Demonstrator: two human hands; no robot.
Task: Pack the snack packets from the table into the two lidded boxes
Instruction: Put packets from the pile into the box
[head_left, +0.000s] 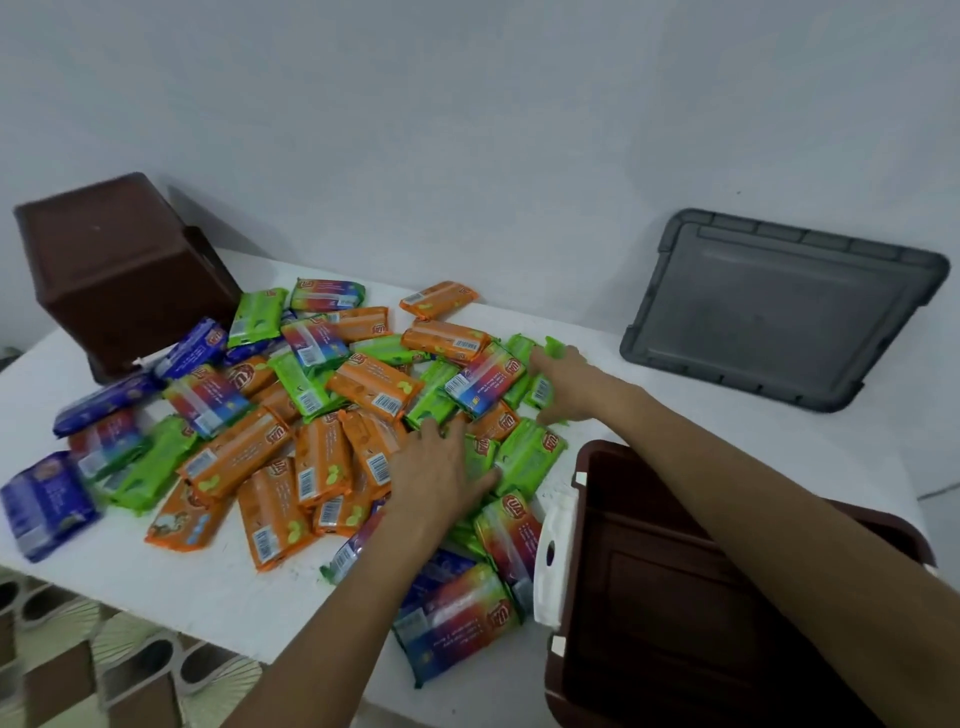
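Several snack packets (311, 415) in orange, green, blue and multicolour wrappers lie heaped across the white table (171, 587). My left hand (441, 473) lies flat with spread fingers on green and orange packets in the middle of the heap. My right hand (561, 384) reaches to the heap's far right edge, fingers spread round a green packet (540, 389). An open brown box (675, 597) with a white latch stands at the near right, nothing visible inside. A second brown box (124, 270) lies tipped over at the far left.
A grey lid (779, 312) leans against the wall at the back right. The table's near edge runs at the lower left, with patterned floor (104, 665) below it. Some packets lie close to that near edge.
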